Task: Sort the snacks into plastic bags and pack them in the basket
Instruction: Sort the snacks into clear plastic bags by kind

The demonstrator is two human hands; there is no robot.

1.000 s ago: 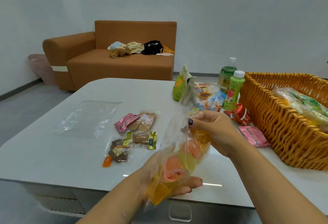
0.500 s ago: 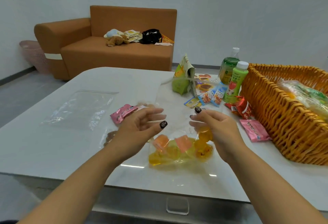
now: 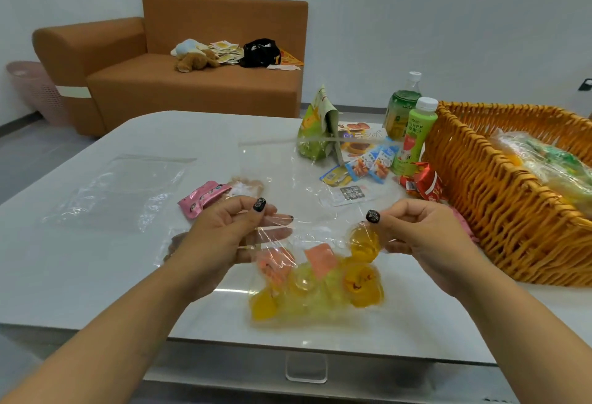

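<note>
Both hands pinch the clear plastic bag at frame centre: left hand grips its left edge, right hand its right edge. Jelly cups, yellow and orange, sit in the bag's bottom on the white table. Wicker basket at right holds one filled bag. Loose snacks and two bottles lie centre-right; empty bag at left.
</note>
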